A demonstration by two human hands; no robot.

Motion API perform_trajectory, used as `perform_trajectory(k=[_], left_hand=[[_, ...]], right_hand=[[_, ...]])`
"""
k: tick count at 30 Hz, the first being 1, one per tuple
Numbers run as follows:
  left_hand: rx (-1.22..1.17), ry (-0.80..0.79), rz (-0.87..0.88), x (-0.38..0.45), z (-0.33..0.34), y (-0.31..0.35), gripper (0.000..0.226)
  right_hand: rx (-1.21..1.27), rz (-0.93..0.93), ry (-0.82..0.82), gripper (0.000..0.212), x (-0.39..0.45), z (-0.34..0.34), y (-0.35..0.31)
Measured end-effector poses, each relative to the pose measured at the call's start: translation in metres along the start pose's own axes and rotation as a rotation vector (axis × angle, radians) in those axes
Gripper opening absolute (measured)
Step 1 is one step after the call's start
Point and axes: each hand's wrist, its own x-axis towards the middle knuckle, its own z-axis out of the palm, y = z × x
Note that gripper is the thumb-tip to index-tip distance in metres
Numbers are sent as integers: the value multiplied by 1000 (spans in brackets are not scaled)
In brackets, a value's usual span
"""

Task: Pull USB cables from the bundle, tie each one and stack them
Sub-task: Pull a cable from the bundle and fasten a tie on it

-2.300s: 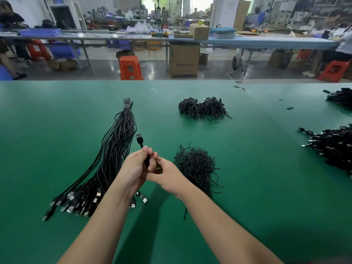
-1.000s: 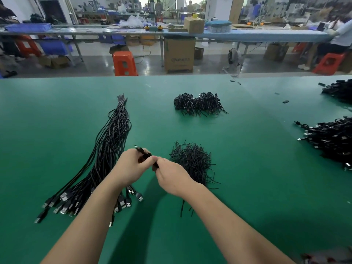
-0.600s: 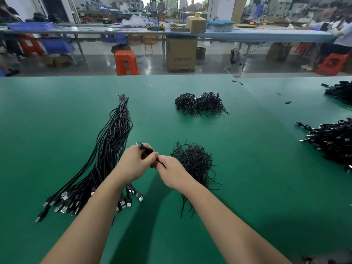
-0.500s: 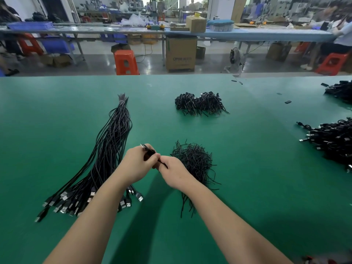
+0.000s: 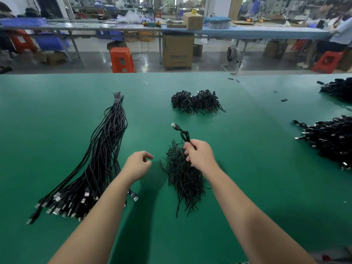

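A long bundle of black USB cables (image 5: 102, 155) lies on the green table (image 5: 247, 187) at the left, plugs toward me. My right hand (image 5: 200, 155) grips a coiled black USB cable (image 5: 183, 133), its plug pointing up and away, above a loose heap of black twist ties (image 5: 182, 174). My left hand (image 5: 140, 164) hovers just left of that heap, fingers loosely curled and holding nothing. A stack of tied cables (image 5: 196, 101) sits farther back at the centre.
More heaps of black cables lie at the right edge (image 5: 331, 141) and far right corner (image 5: 339, 88). A few small black bits (image 5: 284, 100) dot the table. Beyond the far edge stand an orange stool (image 5: 122, 60), a cardboard box (image 5: 178, 51) and workbenches.
Both hands held the cable together before. Now my left hand has let go, and my right hand has carried the tied cable up and to the right, over the twist ties.
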Motion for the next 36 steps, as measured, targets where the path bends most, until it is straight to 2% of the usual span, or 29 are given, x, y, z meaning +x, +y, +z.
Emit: perform_trajectory(k=[3,7,10,12,17,21,24,30,33,36], left_hand=[[71,-16,-56,8,22,1,23],[113,30,-79,16,44,1,25],[221,22,-68,18,52,1,44],[266,16,-65,19,54,-1,49],[256,44,-55,23,53,-11,30],[261,47,-57,22,43,-17,4],[335,-1,-31,22,34,-24,10],[597,-168,56,19,15,-29,9],[559,-209,42,17,5,-28,10],[440,-171,26,12,-7,-27,13]], right_hand=[[49,64,61,24,8,-14,6],[27,83,49,25,9,-21,14],[3,82,28,25,9,-23,19],[4,85,9,25,9,-24,22],[-19,80,-20,25,8,-25,26],[-35,68,-27,27,9,-25,28],[-46,64,-28,27,10,-25,29],[-66,51,-37,27,10,-23,28],[-8,67,-17,26,9,-20,27],[47,70,-8,25,7,-18,22]])
